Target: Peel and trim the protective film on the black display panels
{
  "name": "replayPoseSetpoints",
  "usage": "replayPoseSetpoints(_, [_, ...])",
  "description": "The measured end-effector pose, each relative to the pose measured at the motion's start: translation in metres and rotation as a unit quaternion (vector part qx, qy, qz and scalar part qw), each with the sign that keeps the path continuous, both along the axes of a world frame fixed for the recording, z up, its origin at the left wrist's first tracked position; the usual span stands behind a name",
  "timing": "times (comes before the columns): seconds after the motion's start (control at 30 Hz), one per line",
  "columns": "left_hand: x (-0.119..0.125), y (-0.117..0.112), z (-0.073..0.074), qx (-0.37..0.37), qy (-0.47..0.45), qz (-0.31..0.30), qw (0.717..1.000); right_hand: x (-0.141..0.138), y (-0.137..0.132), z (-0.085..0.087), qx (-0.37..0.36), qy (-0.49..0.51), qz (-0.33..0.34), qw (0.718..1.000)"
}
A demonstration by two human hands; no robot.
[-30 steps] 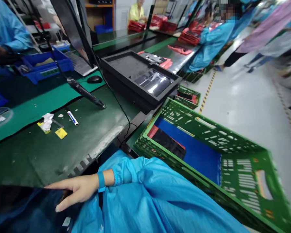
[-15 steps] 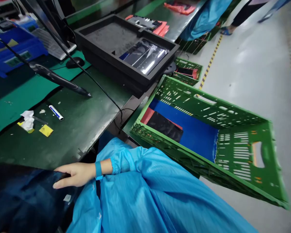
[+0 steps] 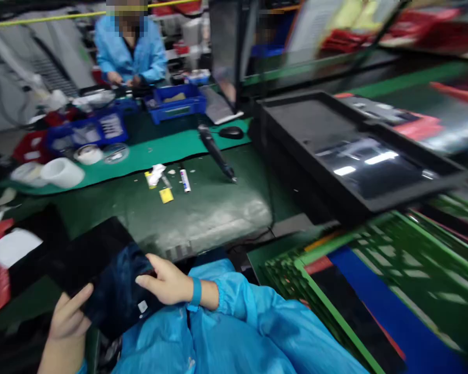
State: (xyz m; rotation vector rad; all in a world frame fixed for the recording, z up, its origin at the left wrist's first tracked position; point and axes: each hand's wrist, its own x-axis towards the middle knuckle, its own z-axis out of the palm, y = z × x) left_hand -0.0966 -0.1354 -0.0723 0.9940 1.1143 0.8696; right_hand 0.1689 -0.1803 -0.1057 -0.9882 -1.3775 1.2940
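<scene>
A thin, glossy black panel (image 3: 115, 291) that looks like a display screen is tilted in front of my body, with a small white sticker near its lower right edge. My left hand (image 3: 70, 318) grips its left side, the thumb lying over the top face. At the opposite edge my right hand (image 3: 168, 280) pinches it, thumb above and fingers partly hidden beneath. Beyond the panel on the bench lie a white marker-like tube (image 3: 184, 181), a yellow square (image 3: 166, 195) and a black pen-shaped electric screwdriver (image 3: 218, 156).
A black foam tray (image 3: 312, 171) with a shiny screen inside stands at right. Below it sits a green crate (image 3: 335, 327) holding dark panels. White tape rolls (image 3: 62, 173) and blue bins (image 3: 179, 106) line the back, where another person (image 3: 130, 47) works.
The view has swung left, bringing my left hand and the other person into sight. My right hand still holds the black panel, which now shows more fully.
</scene>
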Motion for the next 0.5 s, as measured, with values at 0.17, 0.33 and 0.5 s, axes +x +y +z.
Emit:
replayPoseSetpoints(0.17, [-0.022,-0.035,-0.031,-0.029,-0.051,0.19,0.98,-0.023,-0.005,-0.004,-0.012,0.028,0.105,0.994])
replayPoseSetpoints(0.33, [-0.066,-0.106,-0.066,-0.1,-0.124,0.33,0.93,-0.065,-0.006,-0.014,-0.158,0.071,0.275,0.946])
replayPoseSetpoints(0.5, [-0.078,-0.186,-0.1,-0.153,-0.182,0.429,0.871,-0.119,-0.02,-0.042,-0.284,0.077,0.374,0.88])
